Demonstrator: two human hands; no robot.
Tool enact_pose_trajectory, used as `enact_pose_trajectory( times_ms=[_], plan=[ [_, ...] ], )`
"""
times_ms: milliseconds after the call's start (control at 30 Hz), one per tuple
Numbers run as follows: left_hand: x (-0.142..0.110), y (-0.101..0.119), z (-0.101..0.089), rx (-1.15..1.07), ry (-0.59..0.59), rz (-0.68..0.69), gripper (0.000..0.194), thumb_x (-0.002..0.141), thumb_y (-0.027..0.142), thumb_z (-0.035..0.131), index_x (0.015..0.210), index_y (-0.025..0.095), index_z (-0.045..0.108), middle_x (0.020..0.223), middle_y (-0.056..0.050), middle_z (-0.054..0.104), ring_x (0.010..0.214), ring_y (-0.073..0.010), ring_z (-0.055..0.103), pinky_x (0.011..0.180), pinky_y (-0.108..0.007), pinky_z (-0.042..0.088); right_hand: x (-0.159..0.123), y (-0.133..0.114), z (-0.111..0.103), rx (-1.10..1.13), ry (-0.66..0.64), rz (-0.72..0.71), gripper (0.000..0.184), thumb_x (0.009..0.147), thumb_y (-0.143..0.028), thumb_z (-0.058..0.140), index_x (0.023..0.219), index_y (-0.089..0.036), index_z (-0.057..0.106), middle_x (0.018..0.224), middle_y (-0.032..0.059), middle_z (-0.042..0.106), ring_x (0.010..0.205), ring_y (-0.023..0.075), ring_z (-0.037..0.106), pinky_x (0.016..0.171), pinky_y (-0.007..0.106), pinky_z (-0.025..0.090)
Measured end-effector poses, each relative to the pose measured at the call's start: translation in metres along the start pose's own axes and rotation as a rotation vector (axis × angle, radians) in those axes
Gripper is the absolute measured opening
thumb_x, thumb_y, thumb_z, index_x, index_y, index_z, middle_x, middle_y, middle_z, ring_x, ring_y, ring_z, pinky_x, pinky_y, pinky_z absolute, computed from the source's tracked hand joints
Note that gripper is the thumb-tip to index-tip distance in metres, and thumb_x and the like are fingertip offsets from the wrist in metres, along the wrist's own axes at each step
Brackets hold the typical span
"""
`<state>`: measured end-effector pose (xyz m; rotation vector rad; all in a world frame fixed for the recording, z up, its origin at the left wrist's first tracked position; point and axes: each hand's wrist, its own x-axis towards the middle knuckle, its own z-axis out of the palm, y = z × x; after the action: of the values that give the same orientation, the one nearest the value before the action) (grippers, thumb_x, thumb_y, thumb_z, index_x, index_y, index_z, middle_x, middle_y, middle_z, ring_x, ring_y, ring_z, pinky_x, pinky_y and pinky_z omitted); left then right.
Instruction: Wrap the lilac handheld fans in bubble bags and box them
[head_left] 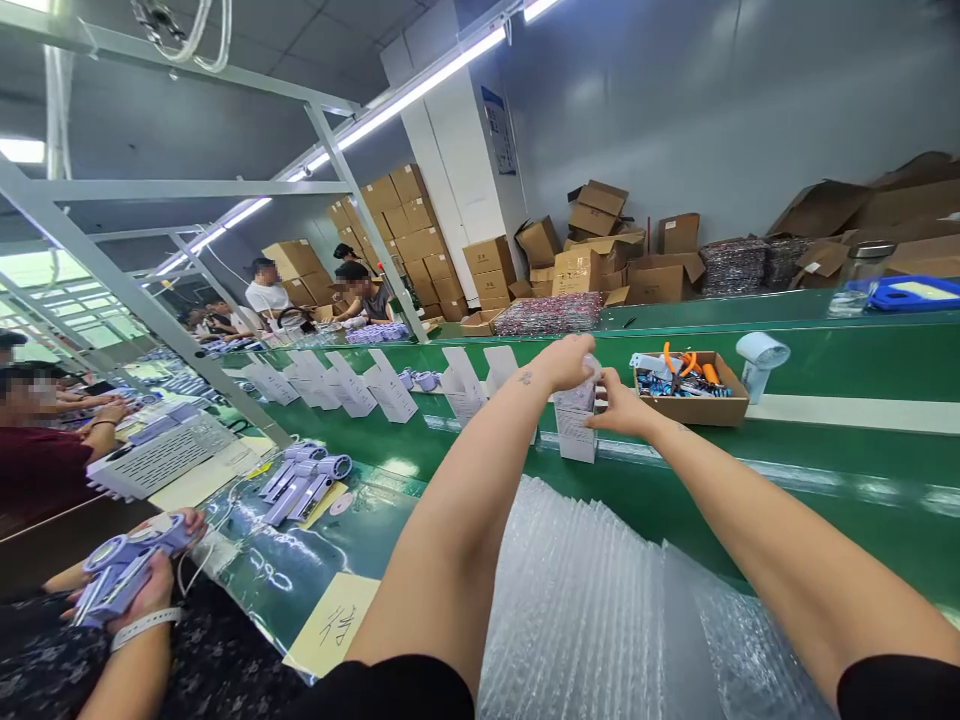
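White box [577,444] stands upright on the green belt [645,500], left hand [564,362] curled over the clear-wrapped item [577,398] at its mouth, grip unclear, right hand [626,408] half-open against the box's side; a lopsided push could tip it

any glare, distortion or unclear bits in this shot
Head view, glare: streaks on the long green surface, squiggles on the lower-left worktop. Head view, distortion: forearms look stretched. Head view, detail: print on the white carton by the right fingers unreadable.

Brown cartons [421,245] stacked beside white pillar [444,130], blue tray [883,297], clear jar [856,275]
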<state>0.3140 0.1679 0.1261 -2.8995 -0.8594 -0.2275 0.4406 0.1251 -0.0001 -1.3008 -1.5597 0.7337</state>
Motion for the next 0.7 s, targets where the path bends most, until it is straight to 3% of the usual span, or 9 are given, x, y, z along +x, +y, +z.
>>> enact_pose_trajectory(
  times_ms=[67, 133, 267, 300, 367, 467, 567, 633, 700],
  plan=[
    [-0.008, -0.007, 0.014, -0.023, 0.198, -0.053, 0.041, 0.083, 0.035, 0.056, 0.118, 0.014, 0.045, 0.117, -0.013, 0.053, 0.107, -0.0232, 0.054, 0.086, -0.031, 0.043, -0.004, 0.0, -0.007, 0.01, -0.01, -0.003, 0.065, 0.056, -0.018, 0.073, 0.102, -0.027, 0.028, 0.116, 0.0093, 0.051, 0.101, 0.0241, 0.058, 0.071, 0.035, 0.055],
    [-0.02, -0.011, 0.031, 0.007, 0.282, -0.028, 0.036, 0.088, 0.037, 0.048, 0.116, 0.014, 0.047, 0.115, -0.014, 0.054, 0.104, -0.0221, 0.055, 0.087, -0.033, 0.042, -0.007, -0.001, -0.014, 0.005, -0.013, -0.001, 0.067, 0.055, -0.017, 0.073, 0.102, -0.027, 0.027, 0.119, 0.0099, 0.049, 0.101, 0.0239, 0.058, 0.069, 0.034, 0.056],
    [-0.041, -0.003, 0.056, 0.156, 0.063, 0.151, 0.023, 0.091, 0.032, 0.043, 0.096, 0.017, 0.059, 0.096, -0.01, 0.064, 0.108, -0.0256, 0.053, 0.101, -0.05, 0.027, -0.013, -0.006, -0.031, -0.064, -0.023, 0.031, 0.068, 0.049, -0.014, 0.075, 0.099, -0.026, 0.03, 0.121, 0.0109, 0.047, 0.099, 0.0255, 0.058, 0.067, 0.036, 0.056],
    [-0.044, 0.004, 0.057, 0.17, 0.052, 0.169, 0.023, 0.091, 0.033, 0.044, 0.095, 0.018, 0.06, 0.096, -0.009, 0.065, 0.114, -0.0285, 0.049, 0.102, -0.055, 0.022, -0.016, -0.008, -0.038, -0.088, -0.027, 0.045, 0.068, 0.048, -0.014, 0.075, 0.099, -0.026, 0.031, 0.118, 0.0105, 0.049, 0.098, 0.0254, 0.059, 0.068, 0.036, 0.055],
    [-0.047, 0.022, 0.052, 0.147, 0.15, 0.172, 0.025, 0.091, 0.033, 0.041, 0.096, 0.018, 0.061, 0.1, -0.01, 0.065, 0.122, -0.0321, 0.041, 0.101, -0.06, 0.018, -0.025, -0.012, -0.054, -0.133, -0.037, 0.075, 0.068, 0.048, -0.013, 0.076, 0.098, -0.025, 0.032, 0.114, 0.0089, 0.051, 0.095, 0.0244, 0.059, 0.07, 0.036, 0.055],
    [-0.053, 0.066, 0.032, 0.013, 0.26, 0.264, 0.03, 0.093, 0.028, 0.034, 0.095, 0.015, 0.061, 0.097, -0.011, 0.064, 0.109, -0.0269, 0.051, 0.095, -0.047, 0.033, -0.048, -0.019, -0.089, -0.196, -0.039, 0.128, 0.07, 0.048, -0.014, 0.077, 0.1, -0.026, 0.032, 0.112, 0.0061, 0.053, 0.094, 0.0225, 0.06, 0.075, 0.036, 0.054],
    [-0.071, 0.129, 0.025, -0.151, 0.048, 0.611, 0.025, 0.09, 0.025, 0.039, 0.09, 0.016, 0.061, 0.087, -0.007, 0.065, 0.086, -0.0188, 0.058, 0.075, -0.032, 0.042, -0.081, -0.026, -0.126, -0.302, -0.008, 0.214, 0.072, 0.047, -0.013, 0.078, 0.101, -0.025, 0.032, 0.111, 0.006, 0.054, 0.095, 0.0247, 0.06, 0.08, 0.039, 0.052],
    [-0.089, 0.177, 0.037, -0.204, -0.128, 0.906, 0.019, 0.085, 0.019, 0.044, 0.093, 0.017, 0.061, 0.087, -0.005, 0.065, 0.084, -0.0175, 0.058, 0.065, -0.029, 0.042, -0.105, -0.029, -0.144, -0.382, 0.025, 0.276, 0.07, 0.048, -0.015, 0.078, 0.101, -0.024, 0.033, 0.11, 0.009, 0.054, 0.098, 0.0294, 0.059, 0.083, 0.045, 0.05],
    [-0.108, 0.222, 0.061, -0.222, -0.199, 1.103, 0.03, 0.081, 0.014, 0.046, 0.108, 0.019, 0.058, 0.098, -0.006, 0.064, 0.092, -0.0189, 0.057, 0.059, -0.03, 0.039, -0.126, -0.032, -0.155, -0.426, 0.049, 0.303, 0.068, 0.052, -0.019, 0.077, 0.103, -0.023, 0.033, 0.112, 0.012, 0.054, 0.101, 0.032, 0.057, 0.084, 0.047, 0.049]
  ],
)
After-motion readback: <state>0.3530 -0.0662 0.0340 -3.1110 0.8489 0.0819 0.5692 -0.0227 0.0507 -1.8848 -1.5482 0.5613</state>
